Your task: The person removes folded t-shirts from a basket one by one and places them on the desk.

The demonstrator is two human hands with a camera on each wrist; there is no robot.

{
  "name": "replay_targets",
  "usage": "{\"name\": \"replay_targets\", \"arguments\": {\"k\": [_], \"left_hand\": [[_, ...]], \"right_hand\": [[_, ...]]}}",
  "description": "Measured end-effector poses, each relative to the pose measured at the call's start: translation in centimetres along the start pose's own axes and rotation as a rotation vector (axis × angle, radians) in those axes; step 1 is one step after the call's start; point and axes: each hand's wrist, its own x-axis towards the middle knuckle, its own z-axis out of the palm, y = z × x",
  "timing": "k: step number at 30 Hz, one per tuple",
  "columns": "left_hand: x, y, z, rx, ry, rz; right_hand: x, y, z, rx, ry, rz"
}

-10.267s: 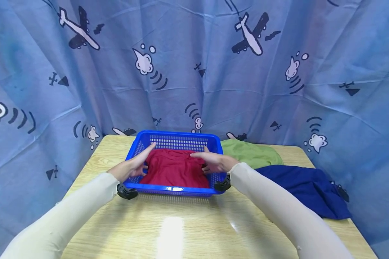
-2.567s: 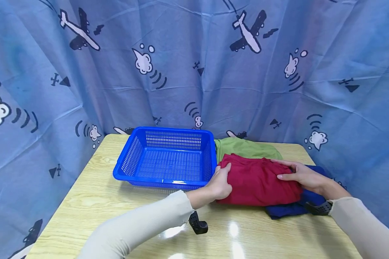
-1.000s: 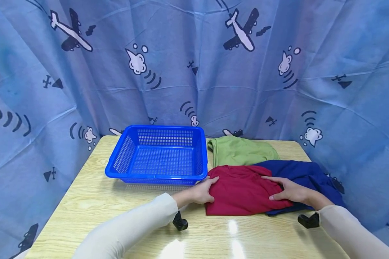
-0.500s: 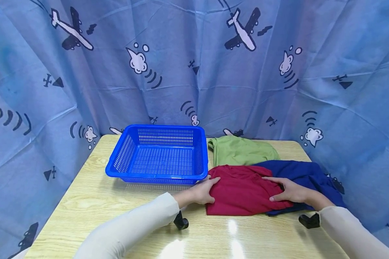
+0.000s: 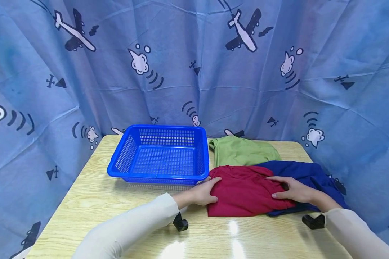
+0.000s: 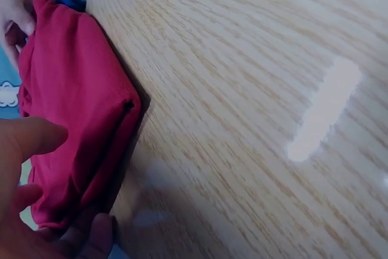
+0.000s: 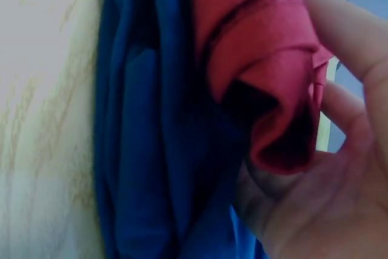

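Observation:
A folded red cloth (image 5: 243,192) lies at the right of the table, overlapping a dark blue cloth (image 5: 303,176). At its left end is my left hand (image 5: 202,192). The thumb (image 6: 42,136) lies over the cloth in the left wrist view, and the fingers curl at its lower edge. My right hand (image 5: 296,190) holds the opposite end. In the right wrist view, a rolled fold of the red cloth (image 7: 260,34) sits between thumb and fingers, above the blue folds (image 7: 145,150). Part of the fingers is hidden by the cloth.
A blue plastic basket (image 5: 159,177) with nothing in it stands left of the red cloth, near my left hand. Behind the red cloth lies a green cloth (image 5: 244,151). A patterned blue curtain (image 5: 168,104) hangs along the back of the wooden table (image 5: 94,205).
The red cloth was in the basket, then came over to the right between both hands and now lies before the green cloth, partly over the blue one. Over the last second the hands barely move.

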Motion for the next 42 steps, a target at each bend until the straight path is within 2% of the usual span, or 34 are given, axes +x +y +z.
{"name": "replay_targets", "arguments": {"k": [6, 10, 15, 22, 30, 33, 39, 42], "left_hand": [[-0.9, 0.1, -0.7, -0.002, 0.002, -0.003], [-1.5, 0.0, -1.4, 0.034, -0.006, 0.012], [-2.1, -0.1, -2.3, 0.089, -0.017, 0.058], [-2.8, 0.2, -3.1, 0.073, -0.037, 0.142], [-4.0, 0.3, -4.1, -0.04, -0.092, 0.209], [-4.6, 0.3, -4.7, -0.042, -0.114, 0.215], [-6.1, 0.4, -6.4, -0.079, -0.177, 0.212], [-6.7, 0.6, -7.6, -0.115, -0.183, 0.228]], "right_hand": [[0.2, -0.6, -0.2, -0.064, 0.075, 0.023], [0.3, -0.8, -0.5, -0.084, 0.133, 0.035], [0.3, -1.1, -0.9, -0.14, 0.222, 0.013], [0.2, -2.6, -0.8, -0.187, 0.298, 0.025], [0.5, -4.5, -0.3, -0.2, 0.315, 0.029], [0.8, -5.2, 0.0, -0.187, 0.302, 0.008], [1.3, -6.4, 0.5, -0.159, 0.282, -0.055], [1.6, -7.0, 0.7, -0.138, 0.269, -0.074]]}}
